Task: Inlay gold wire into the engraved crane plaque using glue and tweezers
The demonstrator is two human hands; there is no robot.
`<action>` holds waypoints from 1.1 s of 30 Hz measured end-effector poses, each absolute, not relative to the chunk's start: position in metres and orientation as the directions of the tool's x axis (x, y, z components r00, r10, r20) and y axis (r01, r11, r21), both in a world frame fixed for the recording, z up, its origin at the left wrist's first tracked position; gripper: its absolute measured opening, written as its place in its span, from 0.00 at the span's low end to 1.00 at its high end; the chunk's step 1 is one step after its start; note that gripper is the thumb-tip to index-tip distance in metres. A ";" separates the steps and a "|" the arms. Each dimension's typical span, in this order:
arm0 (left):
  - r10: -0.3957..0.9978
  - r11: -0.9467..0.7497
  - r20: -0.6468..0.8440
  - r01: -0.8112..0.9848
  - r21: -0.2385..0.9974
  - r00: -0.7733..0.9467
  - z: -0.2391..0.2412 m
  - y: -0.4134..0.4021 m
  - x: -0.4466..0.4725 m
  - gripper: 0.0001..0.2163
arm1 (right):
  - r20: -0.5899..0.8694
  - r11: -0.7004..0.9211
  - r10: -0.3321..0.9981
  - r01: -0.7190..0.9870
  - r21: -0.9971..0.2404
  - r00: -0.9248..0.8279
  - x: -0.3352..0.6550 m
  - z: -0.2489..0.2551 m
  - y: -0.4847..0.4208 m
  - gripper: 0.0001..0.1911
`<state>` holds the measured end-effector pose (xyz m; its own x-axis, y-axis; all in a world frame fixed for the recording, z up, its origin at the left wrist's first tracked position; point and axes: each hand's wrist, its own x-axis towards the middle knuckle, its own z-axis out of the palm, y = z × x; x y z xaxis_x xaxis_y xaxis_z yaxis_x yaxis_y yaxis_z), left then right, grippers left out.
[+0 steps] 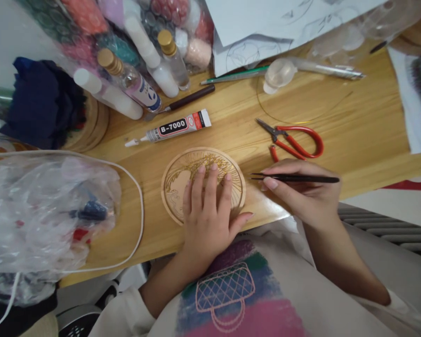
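A round wooden plaque (164,196) with a raised rim and gold wire worked over a line drawing lies on the table in front of me. My left hand (207,210) rests flat across it, fingers spread, covering its lower middle. To the right, my right hand (298,189) grips dark tweezers (308,178) between thumb and fingers. Their two tips point left at the plaque's edge, slightly apart, with nothing visible between them. Just above that hand lie red-handled pliers (294,140), jaws towards the upper left. A B-7000 glue tube (177,126) sits above the plaque, its nozzle to the left.
A thin gold wire (301,122) curls behind the pliers. Bottles (133,86), a dark pen-like tool (192,97) and bagged supplies crowd the back left. Paper sheets (252,51) lie at the back. A clear plastic bag (49,206) and a white cable (140,206) occupy the left.
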<state>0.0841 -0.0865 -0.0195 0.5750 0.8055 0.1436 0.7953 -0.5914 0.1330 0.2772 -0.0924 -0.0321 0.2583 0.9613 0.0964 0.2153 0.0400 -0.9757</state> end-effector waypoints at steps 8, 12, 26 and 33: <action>0.808 -0.588 0.172 0.785 0.195 0.563 -0.022 -0.087 0.082 0.28 | 0.097 0.039 0.961 0.223 -0.974 0.257 0.277 -0.031 -0.091 0.07; 0.803 -0.595 0.171 0.776 0.208 0.570 -0.023 -0.087 0.081 0.29 | 0.099 0.043 0.962 0.216 -0.976 0.256 0.277 -0.031 -0.091 0.08; 0.810 -0.586 0.079 0.790 0.180 0.582 -0.019 -0.086 0.085 0.31 | 0.085 0.009 0.958 0.267 -0.964 0.274 0.278 -0.030 -0.091 0.04; 0.804 -0.593 0.080 0.788 0.164 0.589 -0.018 -0.085 0.086 0.31 | 0.079 0.009 0.959 0.248 -0.969 0.274 0.277 -0.029 -0.091 0.05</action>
<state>0.0856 -0.0853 -0.0181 0.5888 0.8043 0.0803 0.7881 -0.5933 0.1639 0.2767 -0.0906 -0.0295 0.2736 0.9586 0.0790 0.2476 0.0092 -0.9688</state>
